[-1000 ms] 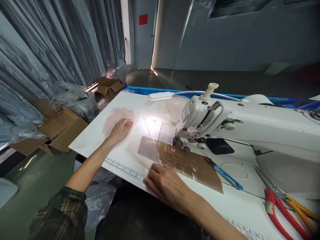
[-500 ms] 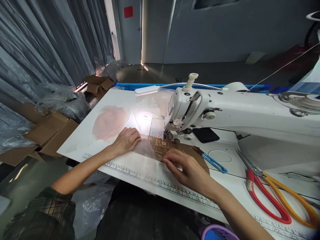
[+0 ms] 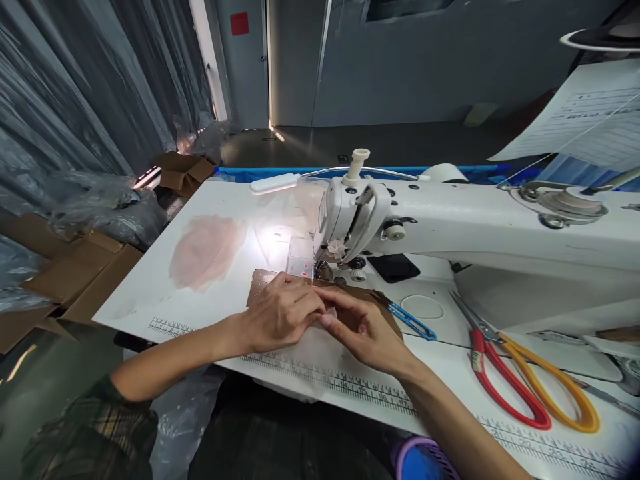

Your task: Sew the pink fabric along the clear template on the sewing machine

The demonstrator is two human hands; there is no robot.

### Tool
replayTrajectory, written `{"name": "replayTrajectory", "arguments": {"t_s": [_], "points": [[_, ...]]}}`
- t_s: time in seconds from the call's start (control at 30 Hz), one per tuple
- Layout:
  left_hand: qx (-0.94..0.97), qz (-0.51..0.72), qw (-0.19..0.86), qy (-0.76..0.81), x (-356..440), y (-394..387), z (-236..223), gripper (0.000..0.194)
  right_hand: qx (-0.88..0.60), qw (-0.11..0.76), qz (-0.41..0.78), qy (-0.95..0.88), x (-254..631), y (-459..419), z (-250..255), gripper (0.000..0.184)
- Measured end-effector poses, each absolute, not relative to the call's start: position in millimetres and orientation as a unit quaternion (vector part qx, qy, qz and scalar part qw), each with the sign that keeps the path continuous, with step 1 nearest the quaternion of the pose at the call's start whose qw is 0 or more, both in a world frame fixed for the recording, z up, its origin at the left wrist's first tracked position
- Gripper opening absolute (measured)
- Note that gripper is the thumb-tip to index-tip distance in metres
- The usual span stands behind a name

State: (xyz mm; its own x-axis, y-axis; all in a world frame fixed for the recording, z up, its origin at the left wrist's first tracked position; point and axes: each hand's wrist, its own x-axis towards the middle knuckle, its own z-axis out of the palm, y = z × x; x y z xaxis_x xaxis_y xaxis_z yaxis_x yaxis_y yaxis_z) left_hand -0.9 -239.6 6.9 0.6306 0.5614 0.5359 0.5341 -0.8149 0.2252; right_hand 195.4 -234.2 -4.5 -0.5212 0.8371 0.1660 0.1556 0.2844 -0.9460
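A brown sheet under clear film [image 3: 261,283] lies on the white table [image 3: 150,293] just in front of the needle area of a white sewing machine [image 3: 450,227]. My left hand [image 3: 283,313] rests on the sheet with its fingers curled, and its fingertips meet those of my right hand [image 3: 363,327]. Both hands pinch the clear film near the sheet's front edge. The hands hide most of the sheet.
Small blue thread snips [image 3: 407,320] lie right of the sheet. Red and yellow scissors [image 3: 525,380] lie further right. A pinkish stain [image 3: 203,250] marks the table's left part. Cardboard boxes [image 3: 75,273] and plastic wrap sit on the floor at left. A lamp [image 3: 275,183] lights the needle area.
My left hand slid right from the table's left part onto the sheet. My right hand moved up from the front edge to meet it. The view shifted right.
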Motion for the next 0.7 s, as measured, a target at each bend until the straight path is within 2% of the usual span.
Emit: {"name": "replayTrajectory", "arguments": {"t_s": [0.07, 0.17, 0.2, 0.27, 0.37, 0.5, 0.63, 0.7], "points": [[0.882, 0.286, 0.188, 0.323, -8.5, -248.9, 20.4, 0.019, -0.332, 0.281, 0.559, -0.706, 198.5, -239.0, -2.7, 0.053], [0.771, 0.254, 0.451, 0.372, -22.7, -264.1, 35.3, 0.021, -0.261, 0.112, 0.68, -0.676, 206.6, -246.0, 3.3, 0.047], [0.726, 0.244, 0.513, 0.388, -27.5, -268.1, 37.4, 0.022, -0.233, 0.07, 0.696, -0.675, 209.1, -247.8, 6.3, 0.045], [0.662, 0.237, 0.574, 0.42, -36.4, -272.4, 36.9, 0.025, -0.197, 0.059, 0.683, -0.701, 212.1, -249.5, 11.8, 0.04], [0.668, 0.236, 0.534, 0.461, -47.6, -266.6, 29.4, 0.025, -0.209, 0.123, 0.634, -0.734, 211.6, -244.6, 11.3, 0.037], [0.76, 0.236, 0.352, 0.492, -58.2, -237.8, 17.2, 0.021, -0.354, 0.131, 0.628, -0.68, 207.4, -224.0, -6.0, 0.037], [0.836, 0.135, 0.17, 0.504, -61.0, -199.1, 7.3, 0.018, -0.532, 0.149, 0.411, -0.725, 203.4, -203.9, -18.0, 0.017], [0.857, 0.099, 0.097, 0.496, -58.3, -180.8, 3.5, 0.016, -0.546, 0.168, 0.32, -0.756, 201.1, -199.9, -19.8, 0.018]]}}
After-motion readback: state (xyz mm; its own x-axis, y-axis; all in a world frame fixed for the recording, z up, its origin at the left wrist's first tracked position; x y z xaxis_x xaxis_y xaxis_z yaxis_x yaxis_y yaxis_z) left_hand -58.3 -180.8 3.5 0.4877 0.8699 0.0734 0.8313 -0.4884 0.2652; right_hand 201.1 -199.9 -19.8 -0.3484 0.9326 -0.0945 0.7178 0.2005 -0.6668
